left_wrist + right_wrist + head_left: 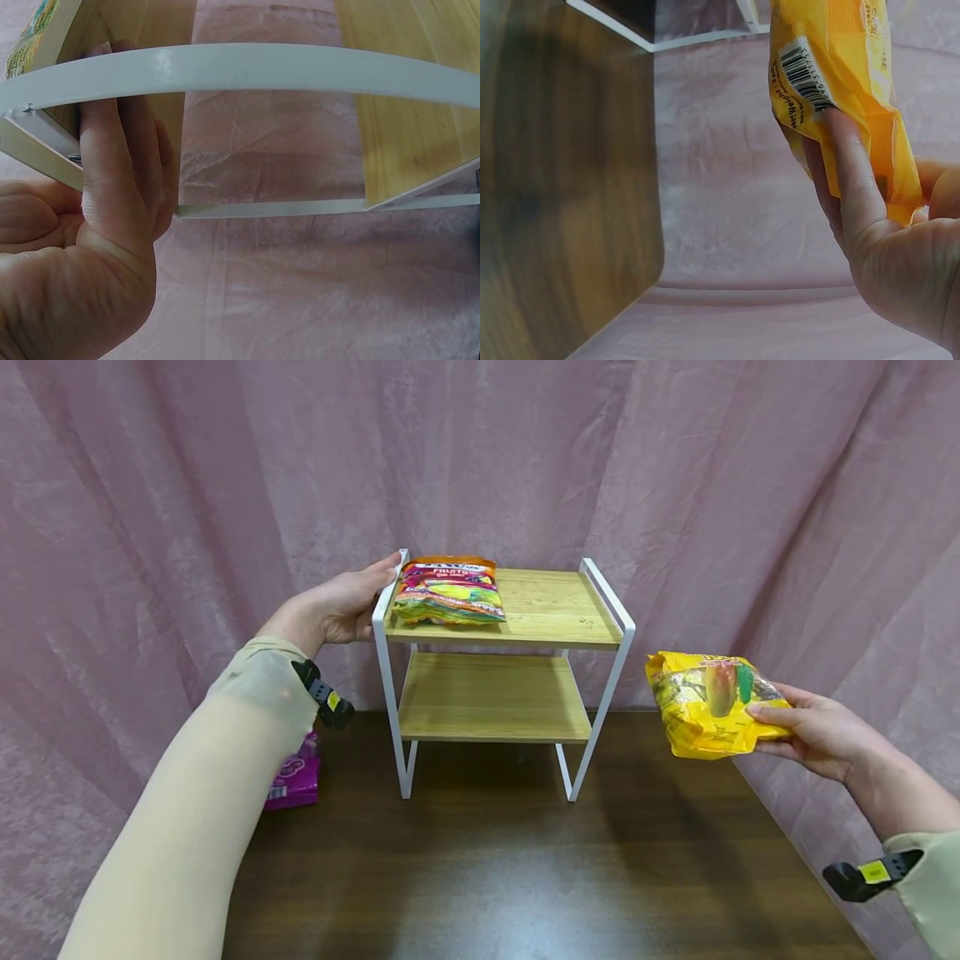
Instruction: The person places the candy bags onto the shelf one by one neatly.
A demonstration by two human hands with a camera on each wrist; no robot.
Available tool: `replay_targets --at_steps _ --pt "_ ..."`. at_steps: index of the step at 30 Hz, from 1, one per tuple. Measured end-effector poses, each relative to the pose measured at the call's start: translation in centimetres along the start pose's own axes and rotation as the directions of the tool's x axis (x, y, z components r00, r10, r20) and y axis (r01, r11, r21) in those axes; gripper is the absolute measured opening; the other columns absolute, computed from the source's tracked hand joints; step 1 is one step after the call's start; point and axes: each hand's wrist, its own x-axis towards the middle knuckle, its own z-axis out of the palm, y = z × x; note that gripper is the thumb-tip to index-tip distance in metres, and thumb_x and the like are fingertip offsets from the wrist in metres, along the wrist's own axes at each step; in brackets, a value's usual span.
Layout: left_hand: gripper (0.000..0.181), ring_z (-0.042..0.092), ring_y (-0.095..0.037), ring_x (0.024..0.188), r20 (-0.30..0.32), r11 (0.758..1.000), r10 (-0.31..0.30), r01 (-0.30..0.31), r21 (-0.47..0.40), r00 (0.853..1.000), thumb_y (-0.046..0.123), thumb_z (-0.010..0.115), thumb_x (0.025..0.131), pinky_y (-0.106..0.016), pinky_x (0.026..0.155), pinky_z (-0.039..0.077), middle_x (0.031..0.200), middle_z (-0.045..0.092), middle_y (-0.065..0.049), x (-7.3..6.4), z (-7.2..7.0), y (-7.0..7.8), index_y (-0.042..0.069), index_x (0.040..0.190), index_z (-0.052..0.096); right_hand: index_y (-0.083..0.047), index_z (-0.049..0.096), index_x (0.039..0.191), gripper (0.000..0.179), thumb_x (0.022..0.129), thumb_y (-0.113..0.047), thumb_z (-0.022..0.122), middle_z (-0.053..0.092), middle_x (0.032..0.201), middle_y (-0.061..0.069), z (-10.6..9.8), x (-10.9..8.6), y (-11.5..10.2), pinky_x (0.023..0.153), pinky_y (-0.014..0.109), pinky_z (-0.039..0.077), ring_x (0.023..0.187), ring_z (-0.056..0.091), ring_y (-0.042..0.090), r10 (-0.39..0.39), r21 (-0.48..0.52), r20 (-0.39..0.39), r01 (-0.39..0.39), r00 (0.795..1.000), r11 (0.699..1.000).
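Lying near shelf (493,693): half-hidden purple packet (298,780)

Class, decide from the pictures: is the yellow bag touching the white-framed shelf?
Apart. The head view plainly shows a strip of pink curtain between the yellow bag, held in the right hand, and the white-framed shelf.

Pink curtain (525,460) backdrop, 9 o'clock through 12 to 3, soft vertical folds (262,460), dark crease (813,510) at 2. Brown wood-grain table (465,877) below, around 6 o'clock, right edge (791,852) slanting at 4. Whitish glare (536,927) on tabletop at 6, dim shadow (697,835) at 4. Right wrist view: rounded table corner (646,266) at 7, curtain beyond.
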Motion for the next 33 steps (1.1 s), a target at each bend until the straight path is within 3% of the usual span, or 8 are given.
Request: replay_targets --at_steps 21,27,33 --pt "0.056 0.072 -0.017 0.064 -0.006 1.0 0.003 -0.003 0.009 1.0 0.041 0.027 0.111 -0.024 0.047 0.054 0.093 0.075 -0.008 0.0 0.0 0.0 0.057 0.159 0.003 -0.025 0.07 0.116 0.032 0.107 -0.001 0.051 0.067 0.102 0.009 0.1 -0.5 -5.2 0.077 0.041 0.062 0.089 0.074 0.024 -0.059 0.029 0.006 0.059 0.998 0.998" --pt "0.056 0.072 -0.017 0.062 -0.008 1.0 0.001 -0.001 0.01 1.0 0.041 0.026 0.111 -0.023 0.044 0.051 0.092 0.075 -0.009 0.1 0.0 -0.1 0.057 0.159 0.003 -0.027 0.069 0.114 0.03 0.106 -0.003 0.054 0.068 0.1 0.008 0.5 -0.5 -6.7 0.076 0.041 0.062 0.087 0.074 0.024 -0.067 -0.011 -0.023 0.067 0.997 0.998" --pt "0.055 0.073 -0.017 0.066 -0.008 1.0 0.004 -0.004 0.002 1.0 0.04 0.026 0.111 -0.025 0.048 0.055 0.096 0.076 -0.009 0.1 0.0 -0.1 0.058 0.159 0.004 -0.031 0.07 0.111 0.028 0.106 -0.008 0.055 0.068 0.101 0.003 0.8 -0.7 -7.9 0.078 0.039 0.062 0.088 0.074 0.02 -0.062 -0.092 -0.059 0.056 0.996 0.994"
